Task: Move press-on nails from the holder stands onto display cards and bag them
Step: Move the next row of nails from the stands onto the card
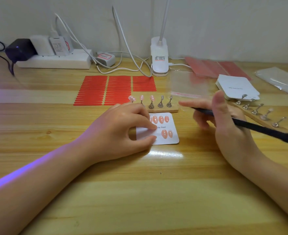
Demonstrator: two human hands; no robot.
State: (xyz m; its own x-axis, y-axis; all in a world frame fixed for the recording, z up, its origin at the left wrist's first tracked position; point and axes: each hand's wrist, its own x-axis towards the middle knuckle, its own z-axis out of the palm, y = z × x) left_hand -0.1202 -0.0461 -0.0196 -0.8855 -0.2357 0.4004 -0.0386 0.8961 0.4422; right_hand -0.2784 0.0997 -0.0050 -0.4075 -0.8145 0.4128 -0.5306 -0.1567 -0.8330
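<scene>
The fingers of the left hand curl down onto the white display card, thumb and forefinger tips pressing its left half against the table. The right hand, blurred, stands on edge just right of the card and grips a dark tool whose long axis runs from mid-table out to the right.

The card lies flat, its longer sides running away from the person; its pink nails sit in two rows with their long axes the same way. Just behind it the wooden holder stand runs left to right, three pegs still bearing nails. Red sticker sheets lie beyond, a second stand and a card stack to the right. The near table is open.
</scene>
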